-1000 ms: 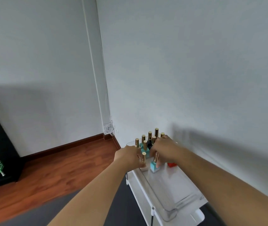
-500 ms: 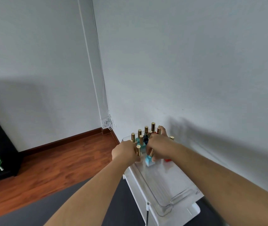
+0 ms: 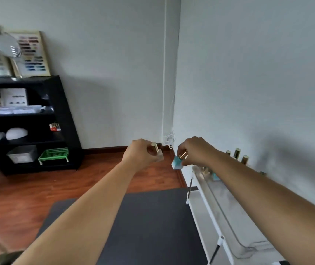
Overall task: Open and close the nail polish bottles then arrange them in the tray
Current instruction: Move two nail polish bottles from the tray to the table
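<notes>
Left hand [image 3: 140, 156]: closed around a pale, clear-bodied nail polish bottle [image 3: 157, 154], gold cap upright above the fingers. Right hand [image 3: 195, 152]: closed on the gold cap of a teal nail polish bottle [image 3: 177, 163], tilted, square body hanging below and to the left of the knuckles. Both bottles held in the air over the wooden floor [image 3: 57, 186], off the left edge of the white cart [image 3: 206, 205], near one another but not touching. Clear tray [image 3: 235, 226] lay along the cart top beside the wall. More bottles [image 3: 237, 153] with gold caps stood at the far end of the tray, partly hidden behind the right forearm; count not clear. Dark mat [image 3: 152, 226] below the arms; black shelf unit [image 3: 28, 121] against the far left wall.
</notes>
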